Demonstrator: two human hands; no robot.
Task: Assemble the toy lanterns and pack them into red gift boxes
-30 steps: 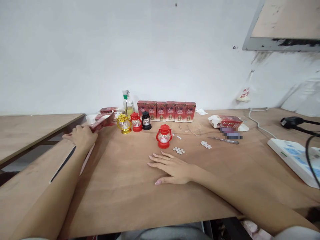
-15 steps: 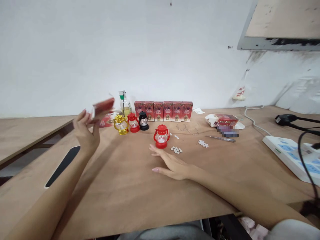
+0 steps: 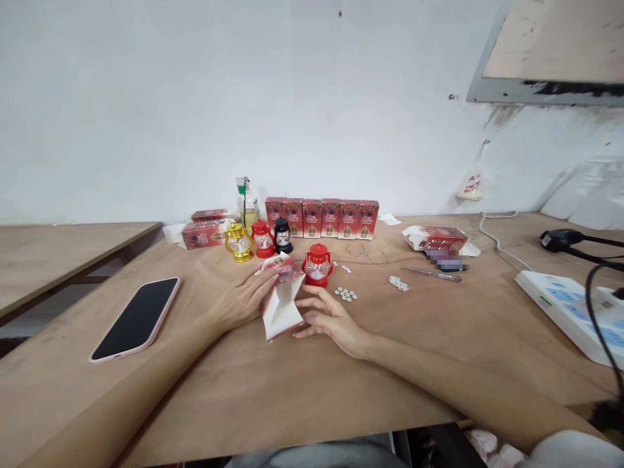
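Note:
In the head view, my left hand (image 3: 246, 300) has its fingers laid over the left side of a red printed cardboard box (image 3: 283, 311), gripping it. The box rests tilted on the table, its open white-lined end facing me. My right hand (image 3: 341, 328) is open, fingers apart at the box's right edge; whether they touch it I cannot tell. Just behind stands a red toy lantern (image 3: 318, 266) with a clear globe. Farther back, a gold lantern (image 3: 238, 244), another red lantern (image 3: 263, 239) and a black lantern (image 3: 282, 236) stand together.
Several red boxes (image 3: 322, 218) stand along the wall beside a bottle (image 3: 249, 209). Opened boxes (image 3: 207, 235) lie behind the gold lantern. Button cells (image 3: 346, 294), a screwdriver-like tool (image 3: 433, 275) and a power strip (image 3: 565, 312) are rightward. A phone (image 3: 136, 318) lies left.
My left hand has come down and right from its raised place, bringing a red box to the middle of the table. My right hand has stayed close by, its fingers now beside the box.

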